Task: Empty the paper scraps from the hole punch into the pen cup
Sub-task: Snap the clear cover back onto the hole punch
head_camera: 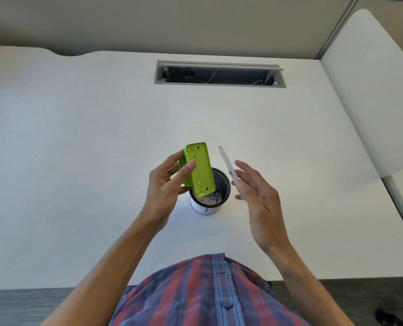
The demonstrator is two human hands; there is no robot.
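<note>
My left hand grips a lime-green hole punch, held upright with its open underside facing me and its lower end over the pen cup. The cup is black mesh with a white band and stands on the white desk. White paper scraps lie inside the cup, and a few cling to the punch's lower end. My right hand holds a clear plastic cover between thumb and fingers, tilted, just right of the cup.
The white desk has an open grey cable slot at the back. A white partition rises at the right. My plaid shirt is at the desk's front edge.
</note>
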